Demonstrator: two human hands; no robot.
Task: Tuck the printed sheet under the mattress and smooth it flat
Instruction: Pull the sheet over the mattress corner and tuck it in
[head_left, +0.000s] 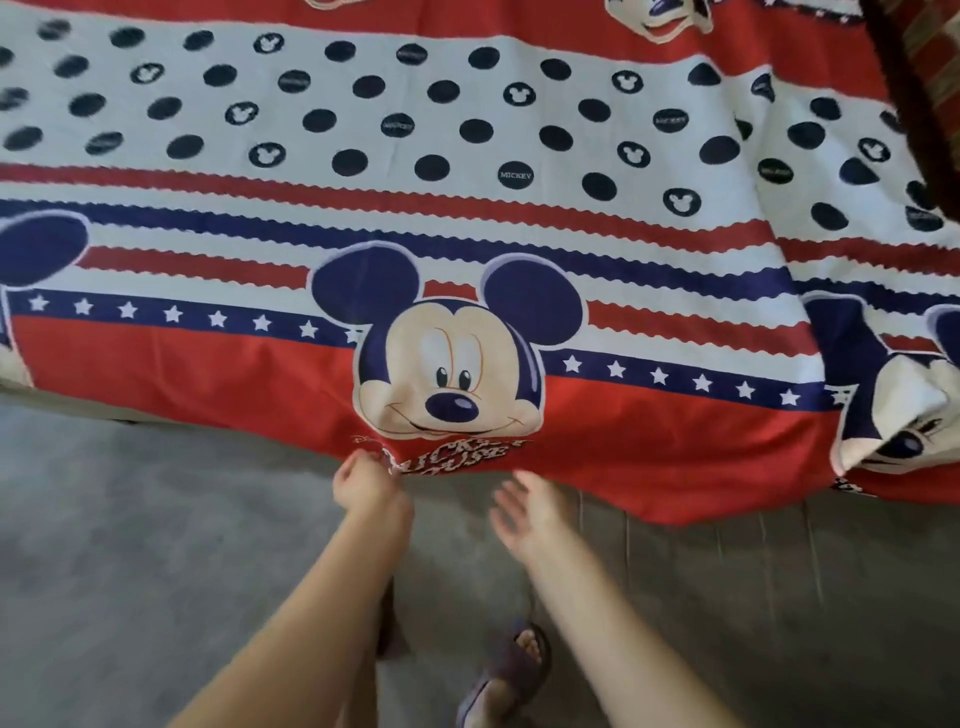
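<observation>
The printed sheet (441, 218) covers the bed in red, white and navy, with dots, stripes, stars and a cartoon mouse face. Its red lower edge hangs loose over the near side of the bed, above the floor. My left hand (363, 480) pinches that edge just below the printed lettering. My right hand (530, 506) hovers beside it with fingers spread, just under the hem, holding nothing. The mattress is hidden beneath the sheet. At the right the sheet folds over on itself (878, 395).
Grey floor (156, 545) lies under my arms. My foot in a dark sandal (511, 667) stands near the bed. A dark wooden bed frame part with patterned fabric (919, 78) shows at the top right corner.
</observation>
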